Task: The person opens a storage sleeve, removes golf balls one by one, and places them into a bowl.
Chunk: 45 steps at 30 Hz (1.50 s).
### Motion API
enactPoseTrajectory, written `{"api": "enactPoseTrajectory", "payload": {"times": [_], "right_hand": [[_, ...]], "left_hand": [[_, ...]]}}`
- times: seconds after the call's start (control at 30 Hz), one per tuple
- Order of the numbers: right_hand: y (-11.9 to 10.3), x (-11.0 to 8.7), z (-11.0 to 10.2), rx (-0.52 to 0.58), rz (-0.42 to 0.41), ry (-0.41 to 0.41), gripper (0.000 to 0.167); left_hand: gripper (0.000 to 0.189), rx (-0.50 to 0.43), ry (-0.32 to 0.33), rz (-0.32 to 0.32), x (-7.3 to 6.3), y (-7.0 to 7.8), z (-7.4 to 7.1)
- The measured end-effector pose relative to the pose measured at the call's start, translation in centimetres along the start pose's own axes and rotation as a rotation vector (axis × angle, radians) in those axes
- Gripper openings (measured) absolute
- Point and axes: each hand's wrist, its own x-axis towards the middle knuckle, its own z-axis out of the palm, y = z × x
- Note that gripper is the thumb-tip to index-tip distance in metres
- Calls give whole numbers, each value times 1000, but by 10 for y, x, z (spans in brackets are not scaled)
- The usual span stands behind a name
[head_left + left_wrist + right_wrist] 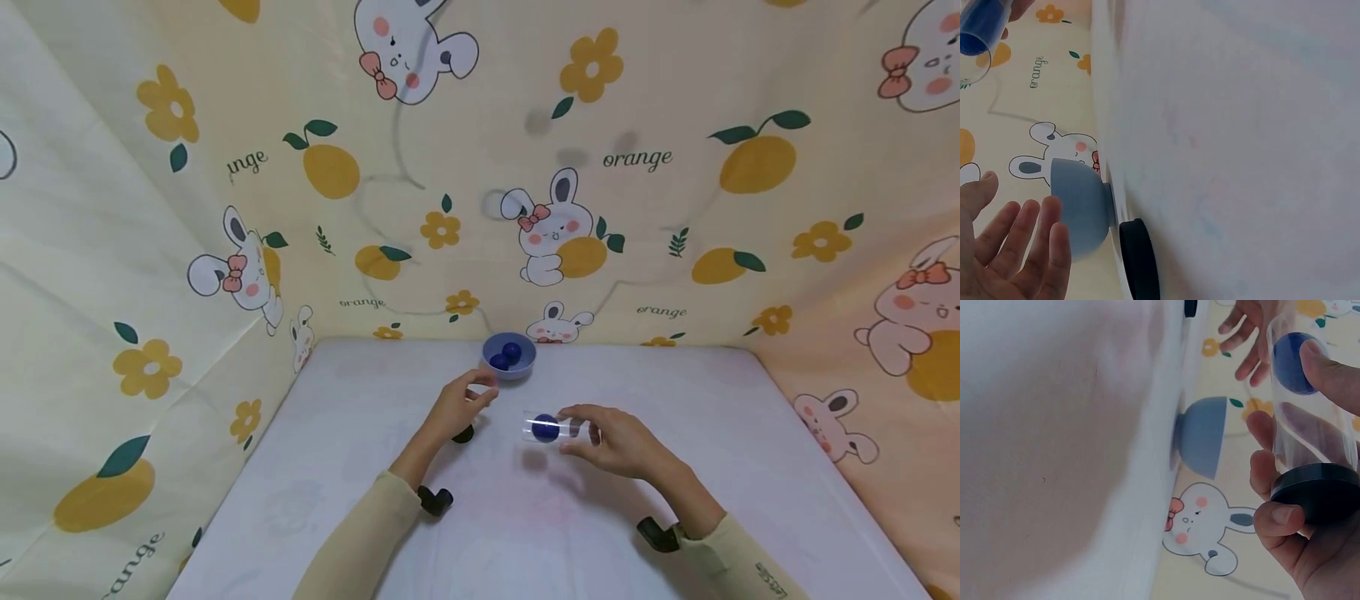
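My right hand [622, 440] grips a clear plastic tube [1291, 447] with a black end [1319, 487] near the palm. The tube lies nearly level above the table, its far end pointing left. A dark blue ball [545, 428] sits inside it. My left hand [456, 410] hovers left of the tube with loosely bent fingers and nothing in them. Just beyond that hand stands a blue-grey bowl [512, 376], holding two dark blue balls [512, 352]. Below the left hand, a round black lid [1139, 259] is on the table, partly hidden in the head view.
The white-covered table [480, 533] ends at a patterned cloth wall [480, 250] behind the bowl, with more cloth at the left and right. Black wrist mounts [435, 501] stick out below both forearms.
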Motion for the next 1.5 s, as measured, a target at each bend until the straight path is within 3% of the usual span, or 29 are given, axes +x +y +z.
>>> {"api": "enactPoseTrajectory", "payload": {"times": [0.57,0.87,1.23,1.5], "right_hand": [[0,1,1,-3,15,0,54],[1,3,-1,-11,-8,10,55],[-2,9,-5,-15,37,-24,55],[-5,12,-5,-18,38,-38,55]], "left_hand": [[44,-10,-74,30,-20,-2,0],[43,-38,-120,51,-30,6,3],[43,-29,-184,62,-41,22,9],[43,-50,-214,79,-42,23,12]]}}
